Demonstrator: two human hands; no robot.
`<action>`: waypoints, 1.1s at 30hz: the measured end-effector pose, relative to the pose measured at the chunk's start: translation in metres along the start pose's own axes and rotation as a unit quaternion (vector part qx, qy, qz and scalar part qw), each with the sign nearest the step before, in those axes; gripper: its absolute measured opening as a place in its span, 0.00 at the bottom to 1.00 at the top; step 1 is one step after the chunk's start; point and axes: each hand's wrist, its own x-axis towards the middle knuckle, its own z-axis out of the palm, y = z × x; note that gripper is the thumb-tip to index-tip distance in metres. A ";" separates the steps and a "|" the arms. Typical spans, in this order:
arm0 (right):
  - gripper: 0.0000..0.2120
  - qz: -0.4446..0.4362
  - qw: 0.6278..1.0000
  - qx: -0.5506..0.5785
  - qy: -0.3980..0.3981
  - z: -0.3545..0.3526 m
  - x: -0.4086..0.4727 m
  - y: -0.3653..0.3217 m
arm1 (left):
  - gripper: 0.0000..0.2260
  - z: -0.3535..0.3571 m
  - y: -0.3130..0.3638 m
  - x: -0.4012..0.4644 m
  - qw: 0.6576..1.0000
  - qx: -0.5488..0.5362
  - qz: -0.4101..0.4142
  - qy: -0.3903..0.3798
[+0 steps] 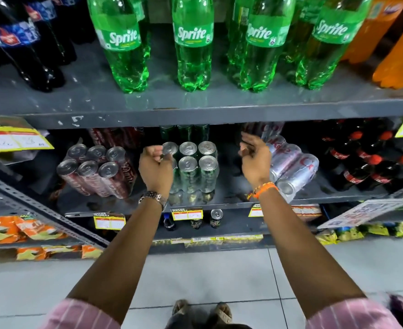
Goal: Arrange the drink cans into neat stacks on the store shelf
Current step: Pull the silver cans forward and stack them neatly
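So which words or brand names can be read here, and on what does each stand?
"Sprite": labels of the green bottles on the upper shelf.
Part of "Coke": silver cans lying on their sides by the right hand.
Yellow price tags: too blurred.
Red can pack and dark bottle labels: unreadable.

In the upper middle of the frame stand four green Sprite bottles (193, 43) in the front row, with more behind that I cannot count. Left of centre are six red cans (93, 169) in one wrap. In the centre, five silver tops of green cans (197, 160) are visible; one more may be hidden behind the hand. Two hands (156, 167) are in view. Low in the centre stand two dark cans (216, 218) and one small dark bottle (169, 223)
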 end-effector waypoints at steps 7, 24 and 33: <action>0.10 0.054 0.950 -0.016 0.307 -0.093 -0.004 0.006 | 0.10 0.098 0.051 -0.035 0.961 -0.034 0.069 -0.264; 0.30 0.289 0.946 -0.120 0.080 -0.163 0.051 0.075 | 0.22 0.249 0.048 -0.070 0.869 0.268 0.018 -0.416; 0.08 0.276 0.958 -0.064 -0.032 -0.164 0.071 0.072 | 0.15 0.231 0.040 -0.071 0.904 0.142 -0.127 -0.383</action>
